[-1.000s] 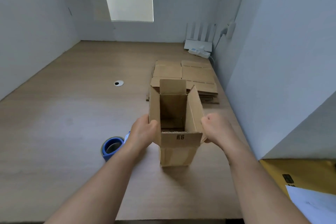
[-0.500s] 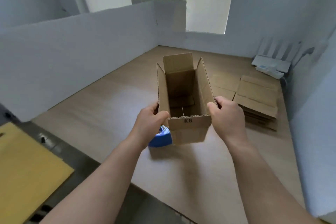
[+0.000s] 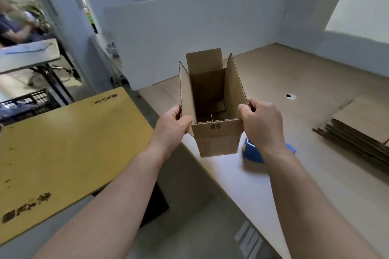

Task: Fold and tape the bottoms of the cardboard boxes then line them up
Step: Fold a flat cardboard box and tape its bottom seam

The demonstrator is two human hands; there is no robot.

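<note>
Cardboard box upright, flaps open, gripped by left hand, right hand, above desk edge.

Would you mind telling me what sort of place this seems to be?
Probably a packing workstation: flat cardboard blanks stacked on a wooden desk, a blue tape dispenser, and white partition boards around it.

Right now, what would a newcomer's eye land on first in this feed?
The open-topped cardboard box marked K6 sits dead centre, gripped at its side walls by the left hand and right hand. Next come the blue tape dispenser on the table just under the right wrist, and the stack of flat cardboard at the right edge. A big yellow board fills the left.
</note>
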